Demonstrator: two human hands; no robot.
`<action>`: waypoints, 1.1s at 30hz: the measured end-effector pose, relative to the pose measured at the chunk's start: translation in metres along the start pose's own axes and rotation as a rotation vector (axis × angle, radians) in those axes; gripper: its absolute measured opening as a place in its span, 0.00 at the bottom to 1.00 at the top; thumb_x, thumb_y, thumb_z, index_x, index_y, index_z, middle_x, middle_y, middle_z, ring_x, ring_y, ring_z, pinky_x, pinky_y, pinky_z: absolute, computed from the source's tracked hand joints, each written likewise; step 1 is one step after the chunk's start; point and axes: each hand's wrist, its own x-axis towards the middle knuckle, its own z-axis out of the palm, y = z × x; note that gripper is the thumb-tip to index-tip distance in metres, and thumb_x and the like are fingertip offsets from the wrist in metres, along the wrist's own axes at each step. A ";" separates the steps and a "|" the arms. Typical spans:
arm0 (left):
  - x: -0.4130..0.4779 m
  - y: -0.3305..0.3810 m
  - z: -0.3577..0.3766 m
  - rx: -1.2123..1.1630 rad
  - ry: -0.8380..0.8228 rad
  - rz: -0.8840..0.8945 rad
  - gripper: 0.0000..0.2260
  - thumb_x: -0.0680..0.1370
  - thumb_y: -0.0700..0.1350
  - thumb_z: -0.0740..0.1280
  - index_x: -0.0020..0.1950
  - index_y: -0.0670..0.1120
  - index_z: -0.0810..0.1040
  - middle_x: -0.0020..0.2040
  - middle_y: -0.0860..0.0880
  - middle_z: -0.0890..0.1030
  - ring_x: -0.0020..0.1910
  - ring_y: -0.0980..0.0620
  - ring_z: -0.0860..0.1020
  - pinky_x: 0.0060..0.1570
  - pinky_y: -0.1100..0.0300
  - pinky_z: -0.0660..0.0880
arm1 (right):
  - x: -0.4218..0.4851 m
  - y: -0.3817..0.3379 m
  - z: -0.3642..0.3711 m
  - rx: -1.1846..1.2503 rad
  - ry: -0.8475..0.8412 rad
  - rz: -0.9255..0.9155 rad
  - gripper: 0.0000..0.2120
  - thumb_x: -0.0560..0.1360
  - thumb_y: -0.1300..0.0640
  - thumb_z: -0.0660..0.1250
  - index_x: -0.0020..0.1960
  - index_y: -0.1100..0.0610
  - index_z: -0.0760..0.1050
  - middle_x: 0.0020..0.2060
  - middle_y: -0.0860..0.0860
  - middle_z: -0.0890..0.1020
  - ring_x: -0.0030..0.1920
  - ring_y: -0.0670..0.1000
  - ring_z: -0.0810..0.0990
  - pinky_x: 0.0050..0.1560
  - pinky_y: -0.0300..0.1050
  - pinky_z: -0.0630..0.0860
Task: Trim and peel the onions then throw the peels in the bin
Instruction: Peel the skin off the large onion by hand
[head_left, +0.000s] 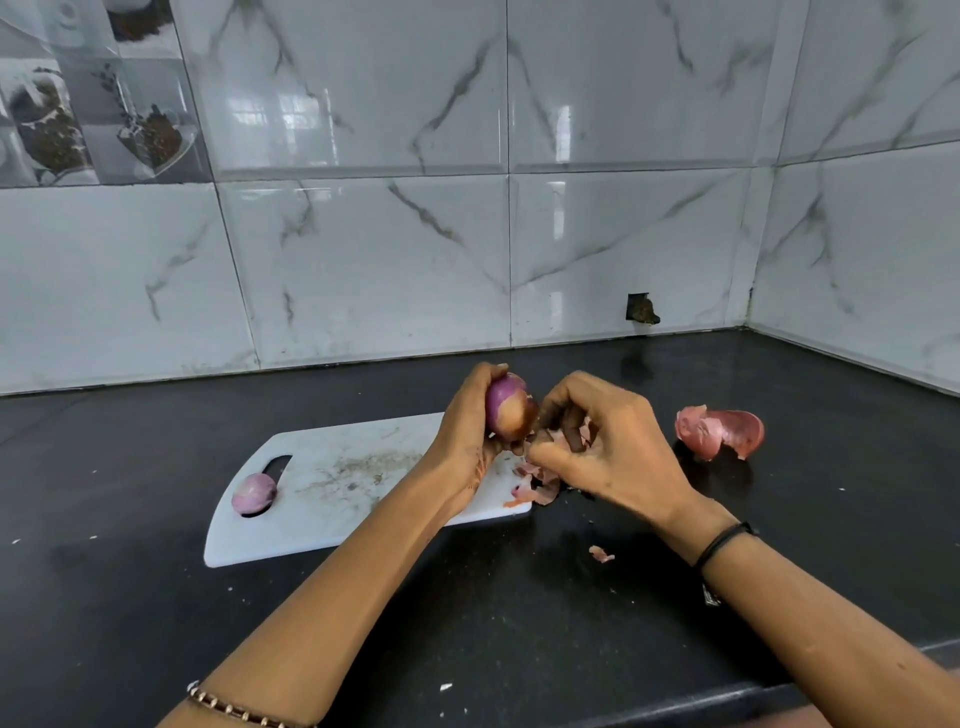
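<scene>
— What's on the black countertop (156, 597)?
— A white cutting board (322, 519), with a peeled onion (253, 492) at its handle slot.
— The hands?
— Left hand (467, 431) grips a half-skinned onion (506, 410) above the board's right end; right hand (608, 447) pinches peel scraps (586, 434).

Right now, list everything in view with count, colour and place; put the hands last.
held onion: 1, purple with a brown skin patch, above the board's right end
peeled onion: 1, pale purple, on the board's left end
cutting board: 1, white, on the counter
peel scraps: several, pink, on the board's right end and in the right hand
peel pile: 1, pink, on the counter right of the hands
counter: 1, black
wall tiles: several, white marbled, behind
left hand: grips the held onion
right hand: pinches peel scraps beside it
</scene>
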 end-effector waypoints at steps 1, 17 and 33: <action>-0.001 0.001 0.001 -0.019 -0.008 0.006 0.08 0.83 0.48 0.62 0.52 0.45 0.77 0.46 0.43 0.81 0.40 0.50 0.80 0.33 0.61 0.78 | 0.001 0.001 -0.001 0.020 0.037 0.000 0.09 0.69 0.58 0.78 0.44 0.52 0.78 0.39 0.43 0.78 0.36 0.49 0.77 0.38 0.43 0.74; 0.001 0.003 0.003 -0.125 0.027 0.073 0.08 0.82 0.44 0.61 0.55 0.42 0.76 0.55 0.40 0.77 0.45 0.48 0.78 0.32 0.60 0.78 | 0.002 -0.001 0.000 0.049 0.138 0.040 0.11 0.74 0.47 0.77 0.48 0.52 0.78 0.44 0.41 0.80 0.39 0.47 0.80 0.39 0.45 0.78; -0.005 0.004 0.009 -0.299 -0.088 0.037 0.06 0.81 0.42 0.61 0.50 0.40 0.76 0.44 0.43 0.78 0.34 0.50 0.80 0.29 0.61 0.78 | 0.002 0.000 0.010 0.199 0.125 0.106 0.19 0.67 0.48 0.81 0.52 0.54 0.81 0.47 0.44 0.81 0.35 0.50 0.81 0.38 0.38 0.77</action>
